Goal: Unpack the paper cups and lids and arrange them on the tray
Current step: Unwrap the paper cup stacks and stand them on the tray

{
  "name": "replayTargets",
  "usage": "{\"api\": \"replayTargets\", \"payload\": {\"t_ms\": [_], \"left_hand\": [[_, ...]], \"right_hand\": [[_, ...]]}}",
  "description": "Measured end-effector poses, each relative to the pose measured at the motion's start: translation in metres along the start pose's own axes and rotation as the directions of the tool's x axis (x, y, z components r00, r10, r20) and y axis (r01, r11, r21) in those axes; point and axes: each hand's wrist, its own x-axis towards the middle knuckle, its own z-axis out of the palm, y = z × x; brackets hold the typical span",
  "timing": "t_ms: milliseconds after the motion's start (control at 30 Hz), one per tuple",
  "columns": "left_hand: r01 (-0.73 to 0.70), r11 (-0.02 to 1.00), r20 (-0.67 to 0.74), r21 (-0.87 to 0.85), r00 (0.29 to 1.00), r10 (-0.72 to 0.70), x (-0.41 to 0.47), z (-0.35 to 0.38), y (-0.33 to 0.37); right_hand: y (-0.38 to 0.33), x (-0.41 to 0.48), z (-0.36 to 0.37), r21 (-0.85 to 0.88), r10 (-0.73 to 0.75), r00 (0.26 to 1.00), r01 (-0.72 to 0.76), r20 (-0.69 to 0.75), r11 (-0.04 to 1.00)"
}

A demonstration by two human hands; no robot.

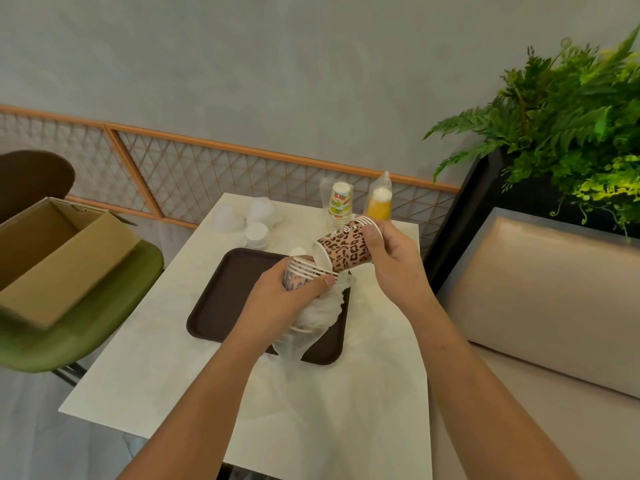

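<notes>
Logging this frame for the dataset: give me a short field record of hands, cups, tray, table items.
left hand: holds a leopard-print cup stack plus its crumpled plastic sleeve
right hand: grip on a second leopard-print cup batch, tilted, apart from the first
tray: brown, no cups standing on it
still wrapped: colourful cup stack; orange cup stack
lids: white and clear, on table behind the tray
box: open cardboard, on green chair

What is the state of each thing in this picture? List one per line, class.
Left hand: gripping nested leopard cups and plastic wrap.
Right hand: holding a separate leopard stack, tilted.
Tray: bare.
Cardboard box: open.
Two cup sleeves: wrapped, upright.
</notes>
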Motion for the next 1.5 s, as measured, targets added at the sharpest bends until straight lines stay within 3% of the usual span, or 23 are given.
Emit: {"api": "replayTargets", "payload": {"t_ms": [100,200,367,467,567,667,767,867,1000,1333,1433,1500], "left_hand": [[0.018,0.996,-0.036,-0.091,0.999,-0.021,0.0,-0.006,0.0],[0.045,0.983,-0.061,-0.176,0.996,-0.057,0.004,-0.013,-0.003],[0.06,0.97,-0.09,-0.237,0.992,-0.084,0.019,-0.023,-0.005],[0.052,0.97,-0.084,-0.237,0.994,-0.074,0.03,-0.027,-0.009],[0.062,0.973,-0.087,-0.224,0.993,-0.083,0.041,-0.032,-0.015],[0.093,0.975,-0.092,-0.204,0.989,-0.114,0.054,-0.041,-0.024],[0.143,0.972,-0.088,-0.186,0.983,-0.161,0.069,-0.048,-0.034],[0.178,0.971,-0.082,-0.162,0.978,-0.193,0.084,-0.054,-0.043],[0.214,0.964,-0.061,-0.157,0.972,-0.225,0.103,-0.059,-0.051],[0.225,0.968,0.034,-0.115,0.974,-0.222,0.131,-0.064,-0.06],[0.215,0.974,0.05,-0.067,0.976,-0.212,0.134,-0.062,-0.062],[0.206,0.978,0.05,-0.04,0.978,-0.204,0.135,-0.061,-0.063]], "right_hand": [[-0.001,-0.002,0.0,0.198,0.132,0.988,-0.145,0.077,0.969],[-0.005,-0.002,-0.001,0.418,0.204,0.956,-0.276,0.208,0.866],[-0.003,0.005,0.004,0.329,0.198,0.873,-0.366,0.447,0.871],[0.004,0.013,0.017,0.264,0.224,0.831,-0.398,0.508,0.879],[0.012,0.027,0.03,0.306,0.234,0.867,-0.39,0.44,0.868],[0.026,0.044,0.039,0.421,0.211,0.959,-0.272,0.187,0.865],[0.042,0.061,0.048,0.228,0.15,0.979,-0.115,-0.139,0.967],[0.064,0.081,0.061,0.04,0.104,0.953,-0.097,-0.285,0.994],[0.104,0.101,0.074,-0.175,0.098,0.967,-0.141,-0.237,0.974],[0.174,0.095,0.094,-0.356,0.28,0.955,-0.297,-0.099,0.886],[0.164,0.094,0.094,-0.474,0.153,0.976,-0.208,-0.153,0.856],[0.142,0.091,0.092,-0.446,0.012,0.977,-0.107,-0.212,0.888]]}}
